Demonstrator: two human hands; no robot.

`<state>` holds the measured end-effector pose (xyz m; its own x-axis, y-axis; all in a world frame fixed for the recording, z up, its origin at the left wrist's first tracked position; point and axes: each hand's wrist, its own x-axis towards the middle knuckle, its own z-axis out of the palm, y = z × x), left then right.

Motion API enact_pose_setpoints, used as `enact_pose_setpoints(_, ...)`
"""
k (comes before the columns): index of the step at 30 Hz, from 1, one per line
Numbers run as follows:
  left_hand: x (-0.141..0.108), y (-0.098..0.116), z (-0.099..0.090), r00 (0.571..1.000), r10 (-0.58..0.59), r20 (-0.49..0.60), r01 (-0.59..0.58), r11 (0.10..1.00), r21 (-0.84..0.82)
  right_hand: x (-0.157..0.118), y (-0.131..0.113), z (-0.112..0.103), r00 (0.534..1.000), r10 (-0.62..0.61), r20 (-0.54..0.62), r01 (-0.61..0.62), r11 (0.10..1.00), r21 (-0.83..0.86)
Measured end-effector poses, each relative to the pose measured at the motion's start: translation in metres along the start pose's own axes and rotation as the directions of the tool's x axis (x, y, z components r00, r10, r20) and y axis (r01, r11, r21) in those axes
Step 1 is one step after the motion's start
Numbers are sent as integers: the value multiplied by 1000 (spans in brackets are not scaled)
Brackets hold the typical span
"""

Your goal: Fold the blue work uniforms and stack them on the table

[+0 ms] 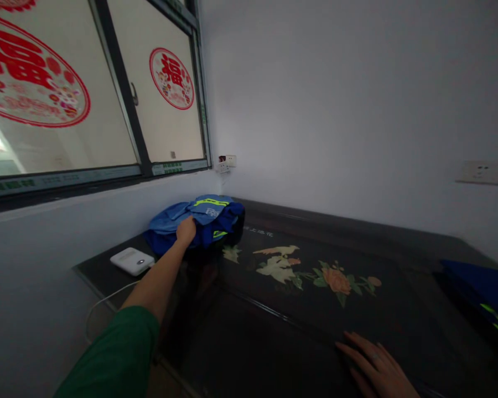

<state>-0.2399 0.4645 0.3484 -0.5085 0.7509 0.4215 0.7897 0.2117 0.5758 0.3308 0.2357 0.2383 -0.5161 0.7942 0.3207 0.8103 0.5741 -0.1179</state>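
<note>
My left hand (186,231) reaches out at the far left of the dark surface, its fingers closed on a bunched blue jacket (213,213). The jacket has lighter blue panels and yellow-green stripes, and it lies in a heap near the corner. My right hand (379,367) lies at the near right, palm down with fingers apart, on the dark tabletop (249,342). Nothing is in it. The fingertips of my left hand are partly hidden against the cloth.
A white rectangular device (130,261) with a white cable (108,298) lies left of the jacket. At the right edge lies folded blue cloth (481,287) with yellow-green stripes. A window (157,127) and walls border the table, with sockets (230,161) in the corner.
</note>
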Motion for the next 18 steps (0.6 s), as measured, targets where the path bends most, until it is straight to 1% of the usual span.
enact_pose_setpoints(2,6,9,-2,995,-48,-85,45,998,-41,0,1,0,1000,0,-2,0,1000,-2)
enact_pose_setpoints(4,11,22,-5,987,-57,-150,43,995,-94,0,-1,2,1000,12,-2,-12,1000,-2)
enact_pose_setpoints(6,13,38,-7,981,-30,-194,0,989,-149,0,-4,3,999,34,-18,-34,999,0)
enact_pose_setpoints(8,7,56,-7,974,17,-226,-65,976,-207,-1,-6,5,997,60,-38,-60,998,8)
enact_pose_setpoints(10,-5,74,-6,966,65,-251,-132,956,-263,-1,-8,4,996,77,-39,-76,997,24)
enact_pose_setpoints(13,-35,102,-4,952,139,-271,-236,899,-368,-2,-11,0,996,93,-6,-92,994,53)
enact_pose_setpoints(16,-72,132,-4,929,232,-287,-355,776,-521,-1,-17,-9,991,126,43,-129,988,80)
enact_pose_setpoints(18,-95,153,-5,914,285,-288,-405,682,-609,-1,-20,-15,987,142,76,-149,983,105)
